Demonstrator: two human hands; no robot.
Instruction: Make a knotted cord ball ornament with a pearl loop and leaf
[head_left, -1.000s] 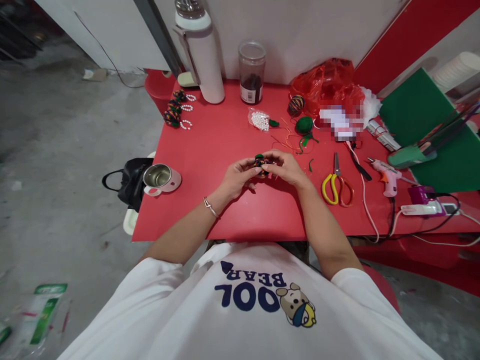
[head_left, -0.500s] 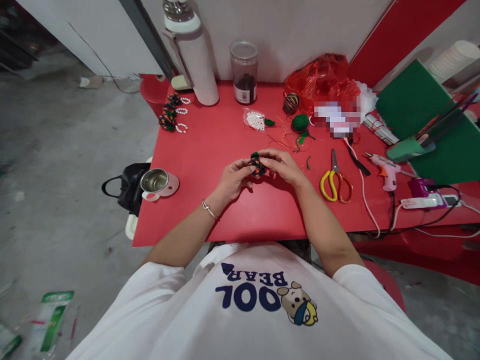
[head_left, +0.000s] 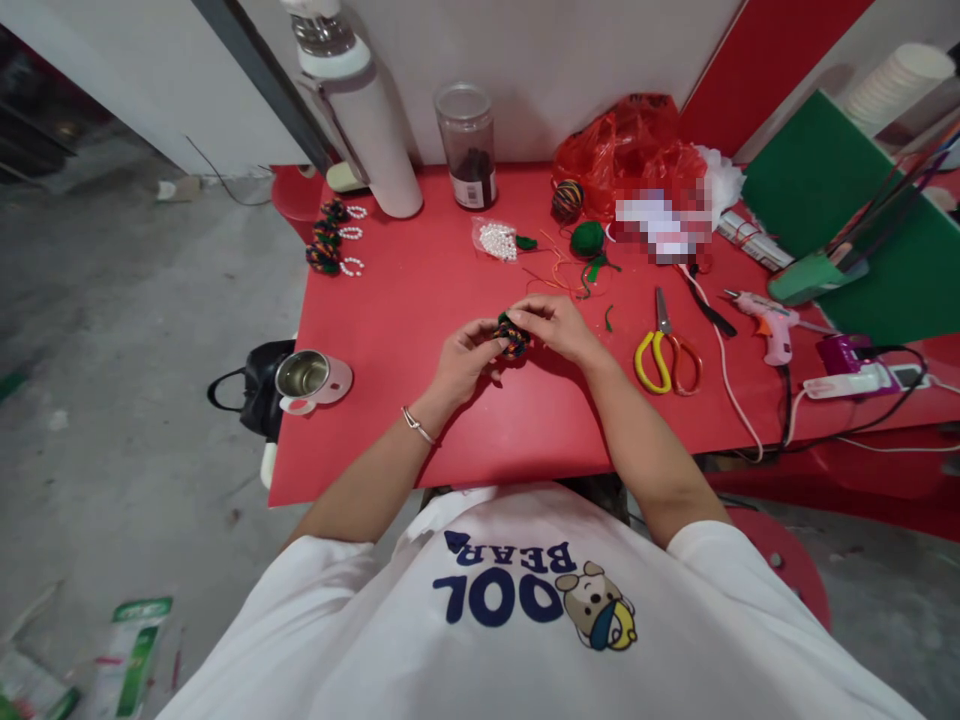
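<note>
Between my hands, just above the red table, is a small knitted yarn piece in dark mixed colours with a green part on top. My left hand pinches its left side between thumb and fingers. On its upper right, my right hand grips it near the green part, fingertips partly covering it. Beyond the hands lie a bag of white beads, a green yarn ball and a multicoloured yarn ball. Scissors with yellow and orange handles rest to the right.
Several similar yarn pieces with bead loops sit at the back left. A steel mug stands near the left edge, a tall bottle and a jar at the back. A pink glue gun and cables lie right.
My right hand's fingers have shifted over the green top of the yarn piece, covering more of it. The left hand keeps its pinch. The whole view has turned slightly.
</note>
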